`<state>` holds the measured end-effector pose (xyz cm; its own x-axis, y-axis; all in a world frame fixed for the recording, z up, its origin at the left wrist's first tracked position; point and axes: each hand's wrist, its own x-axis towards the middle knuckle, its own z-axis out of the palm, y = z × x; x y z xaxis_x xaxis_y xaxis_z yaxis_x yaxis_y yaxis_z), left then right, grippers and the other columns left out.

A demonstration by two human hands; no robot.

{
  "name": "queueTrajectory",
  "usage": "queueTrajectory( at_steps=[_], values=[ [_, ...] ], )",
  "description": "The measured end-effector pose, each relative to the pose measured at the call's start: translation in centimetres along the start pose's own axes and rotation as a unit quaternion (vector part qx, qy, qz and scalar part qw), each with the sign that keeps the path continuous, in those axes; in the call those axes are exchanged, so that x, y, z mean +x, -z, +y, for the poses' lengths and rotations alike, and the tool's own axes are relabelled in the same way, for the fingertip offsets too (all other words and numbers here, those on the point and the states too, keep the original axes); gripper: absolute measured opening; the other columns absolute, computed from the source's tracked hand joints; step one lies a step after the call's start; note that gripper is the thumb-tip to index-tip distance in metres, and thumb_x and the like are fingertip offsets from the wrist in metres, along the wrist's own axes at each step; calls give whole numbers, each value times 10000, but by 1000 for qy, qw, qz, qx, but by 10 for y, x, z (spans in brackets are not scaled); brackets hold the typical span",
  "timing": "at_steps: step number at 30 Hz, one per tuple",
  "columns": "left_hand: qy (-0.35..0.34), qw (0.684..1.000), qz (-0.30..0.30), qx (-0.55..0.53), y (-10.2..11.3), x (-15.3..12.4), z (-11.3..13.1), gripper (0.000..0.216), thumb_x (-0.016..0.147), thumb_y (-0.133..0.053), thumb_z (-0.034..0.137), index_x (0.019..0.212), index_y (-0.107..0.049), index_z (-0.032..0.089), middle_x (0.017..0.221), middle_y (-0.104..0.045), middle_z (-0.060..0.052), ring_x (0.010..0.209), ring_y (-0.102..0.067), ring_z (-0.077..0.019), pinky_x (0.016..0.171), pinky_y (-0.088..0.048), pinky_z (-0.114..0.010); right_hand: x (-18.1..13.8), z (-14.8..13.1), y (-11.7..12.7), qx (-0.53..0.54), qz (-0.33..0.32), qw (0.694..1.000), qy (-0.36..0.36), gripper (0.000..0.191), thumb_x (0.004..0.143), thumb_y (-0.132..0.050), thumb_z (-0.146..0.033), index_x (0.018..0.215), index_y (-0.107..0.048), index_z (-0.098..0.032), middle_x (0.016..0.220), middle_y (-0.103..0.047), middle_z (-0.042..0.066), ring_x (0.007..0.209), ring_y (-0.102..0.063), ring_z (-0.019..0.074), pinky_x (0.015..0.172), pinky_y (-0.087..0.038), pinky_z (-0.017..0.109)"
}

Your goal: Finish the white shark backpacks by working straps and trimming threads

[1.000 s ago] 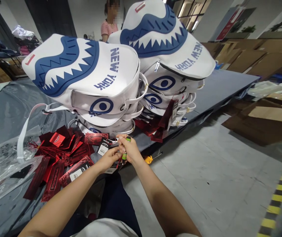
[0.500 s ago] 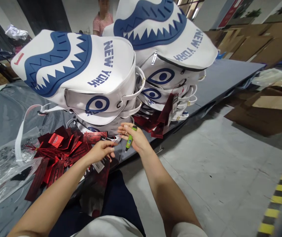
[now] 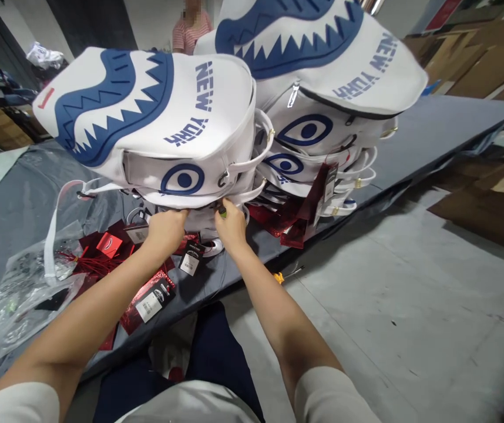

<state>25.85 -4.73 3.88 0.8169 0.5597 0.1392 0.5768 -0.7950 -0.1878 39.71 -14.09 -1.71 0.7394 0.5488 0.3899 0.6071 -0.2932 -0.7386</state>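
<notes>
Now right hand (image 3: 233, 228) curls round green tool (image 3: 222, 212), left hand (image 3: 167, 229) fisted, contents hidden; lower white bag (image 3: 201, 220) at hands' twelve o'clock; hanging tag (image 3: 316, 198), three, seems done; loose tags (image 3: 110, 245), nine, look unattached.

Premises present as a workshop or packing area. Grounds: matching white printed backpacks (image 3: 225, 117) stand in stacks on a long grey-covered table (image 3: 419, 132); red hang tags (image 3: 110, 244) and clear plastic wrapping (image 3: 25, 320) lie beside them; brown cardboard (image 3: 492, 61) stands at far right; the grey floor (image 3: 366, 329) is hard and marked.
</notes>
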Motion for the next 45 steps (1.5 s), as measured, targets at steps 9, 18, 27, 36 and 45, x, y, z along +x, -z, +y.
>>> queueTrajectory(
  at_steps=[9, 18, 27, 36, 45],
  values=[
    [5, 1000, 1, -14, -9, 0, 9, 456, 913, -358, 111, 1251, -652, 191, 967, -739, -176, 874, -726, -348, 694, -539, -397, 2, -13, 4, -126, -43, 991, -21, 323, 848, -524, -143, 1148, -641, -165, 1156, -661, 117, 973, -620, 270, 765, -452, 325],
    [14, 999, 15, -35, 1, 10, 11, 403, 922, -359, 133, 1154, -688, 149, 943, -737, -191, 893, -723, -339, 730, -532, -389, 14, -11, 10, 51, -74, 994, -62, 169, 779, -483, -151, 796, -647, -189, 738, -641, 13, 731, -570, 191, 662, -400, 267],
    [18, 994, -15, -103, -8, 16, 15, 410, 864, -441, 118, 1176, -702, 172, 1019, -733, -175, 979, -701, -314, 815, -526, -382, 7, -16, 6, -143, -55, 988, -23, 272, 848, -479, -103, 957, -716, -180, 1005, -663, 104, 861, -609, 227, 746, -420, 300],
    [25, 976, -14, -216, -8, 23, 19, 341, 822, -461, 121, 1005, -747, 155, 1003, -746, -135, 980, -682, -259, 822, -497, -317, 1, -19, 1, -286, -48, 957, 16, 360, 842, -517, -63, 1177, -620, -143, 1249, -546, 179, 969, -603, 271, 732, -446, 332],
    [-10, 911, -69, -406, -17, 28, 15, 358, 920, -431, 240, 805, -749, 122, 765, -739, -88, 727, -669, -181, 751, -498, -267, -3, -19, 14, -336, -107, 934, 62, 292, 876, -566, -127, 1164, -604, -158, 1176, -605, 155, 1004, -613, 278, 701, -425, 309]
  ],
)
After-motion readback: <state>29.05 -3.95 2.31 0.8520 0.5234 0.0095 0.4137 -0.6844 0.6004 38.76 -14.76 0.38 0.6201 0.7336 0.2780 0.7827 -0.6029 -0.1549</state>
